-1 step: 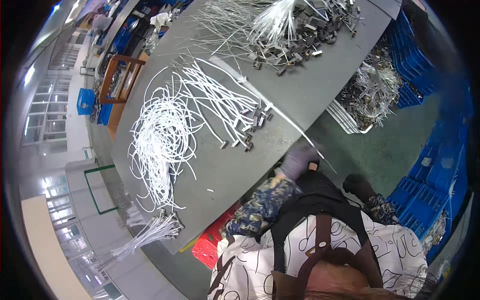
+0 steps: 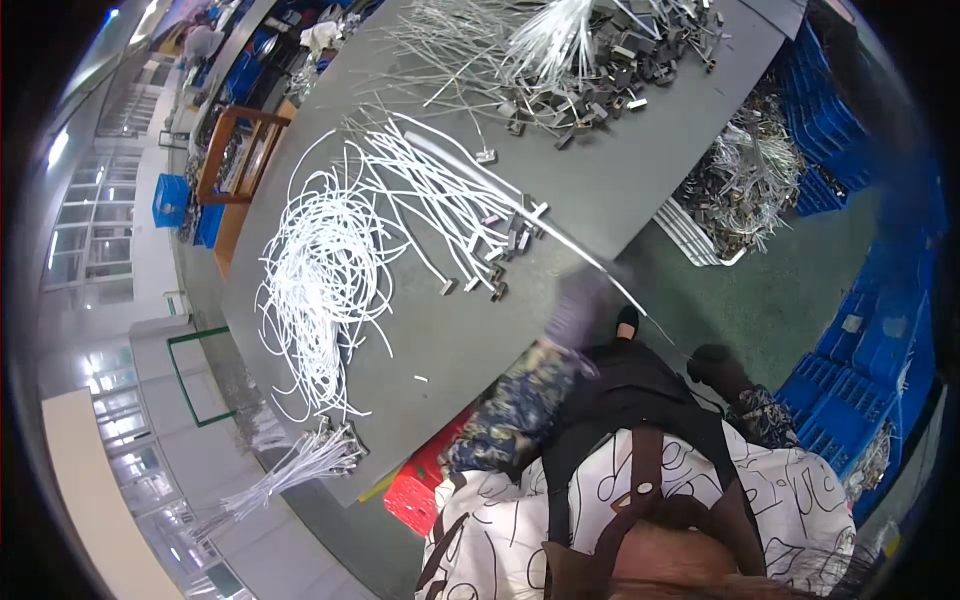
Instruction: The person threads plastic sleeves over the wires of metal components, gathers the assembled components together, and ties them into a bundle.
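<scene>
A long white cable (image 2: pixel 590 268) stretches taut from the pile of cable ends (image 2: pixel 500 250) on the grey table (image 2: pixel 620 170), over the table's edge and toward me. My left hand (image 2: pixel 578 305), in a pale glove and blurred, is at the table's edge right against this cable; its grip cannot be made out. My right hand (image 2: pixel 716 366), in a dark glove, is curled at the cable's near end, off the table above the green floor. A big tangle of white cables (image 2: pixel 325 275) lies further left on the table.
More cables with dark metal connectors (image 2: pixel 600 60) cover the table's far end. A white tray of wired parts (image 2: pixel 745 190) and blue crates (image 2: pixel 870 340) stand on the floor to the right. A red crate (image 2: pixel 425 490) sits under the table's near edge, and a bundled set of cables (image 2: pixel 300 460) hangs at its left corner.
</scene>
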`<state>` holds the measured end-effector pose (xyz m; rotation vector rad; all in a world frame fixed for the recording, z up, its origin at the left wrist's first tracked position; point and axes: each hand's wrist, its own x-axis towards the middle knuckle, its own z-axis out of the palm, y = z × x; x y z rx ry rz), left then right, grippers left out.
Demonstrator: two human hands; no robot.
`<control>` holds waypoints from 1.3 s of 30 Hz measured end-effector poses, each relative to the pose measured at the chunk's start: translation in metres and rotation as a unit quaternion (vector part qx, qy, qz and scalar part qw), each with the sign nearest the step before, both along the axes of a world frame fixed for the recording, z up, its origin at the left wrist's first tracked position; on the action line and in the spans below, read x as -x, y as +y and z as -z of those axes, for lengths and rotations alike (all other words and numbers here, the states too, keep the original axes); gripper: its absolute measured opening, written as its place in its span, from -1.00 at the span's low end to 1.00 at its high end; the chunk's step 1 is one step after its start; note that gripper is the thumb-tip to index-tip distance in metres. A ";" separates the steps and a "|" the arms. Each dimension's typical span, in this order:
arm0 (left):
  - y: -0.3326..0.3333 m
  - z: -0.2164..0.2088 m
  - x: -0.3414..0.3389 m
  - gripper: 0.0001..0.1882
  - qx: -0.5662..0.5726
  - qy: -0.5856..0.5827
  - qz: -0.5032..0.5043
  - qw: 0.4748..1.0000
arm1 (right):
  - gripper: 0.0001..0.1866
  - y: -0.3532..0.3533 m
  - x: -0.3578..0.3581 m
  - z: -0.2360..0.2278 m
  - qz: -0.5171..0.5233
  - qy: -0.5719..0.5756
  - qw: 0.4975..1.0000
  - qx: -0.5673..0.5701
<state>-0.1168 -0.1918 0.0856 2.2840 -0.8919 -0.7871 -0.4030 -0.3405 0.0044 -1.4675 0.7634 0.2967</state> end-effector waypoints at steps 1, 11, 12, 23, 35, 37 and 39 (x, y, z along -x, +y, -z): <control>0.002 -0.013 -0.031 -0.82 -0.130 -0.137 0.027 0.982 | -0.84 -0.003 -0.006 -0.008 -0.061 -0.041 0.996 0.058; 0.043 0.023 -0.109 -0.74 0.239 0.075 -0.317 0.915 | -0.64 0.046 -0.257 -0.078 -0.053 -0.208 0.977 0.017; 0.069 0.028 -0.137 -0.72 0.278 -0.067 -0.201 0.937 | -0.59 0.054 -0.267 -0.090 -0.070 -0.179 0.981 -0.024; 0.208 0.094 -0.297 -0.62 -0.191 -0.164 -0.383 0.889 | -0.60 0.050 -0.421 -0.039 -0.071 -0.232 0.898 0.367; 0.112 -0.043 -0.139 -0.87 0.312 0.348 -0.361 0.807 | -0.70 0.024 -0.445 -0.043 0.034 -0.254 0.941 0.221; 0.097 0.006 -0.130 -0.84 0.290 0.277 -0.340 0.850 | -0.73 0.032 -0.408 -0.082 -0.004 -0.218 0.973 0.071; 0.066 0.005 -0.123 -0.84 0.371 0.389 -0.356 0.765 | -0.82 0.032 -0.355 -0.087 -0.115 -0.264 0.945 0.154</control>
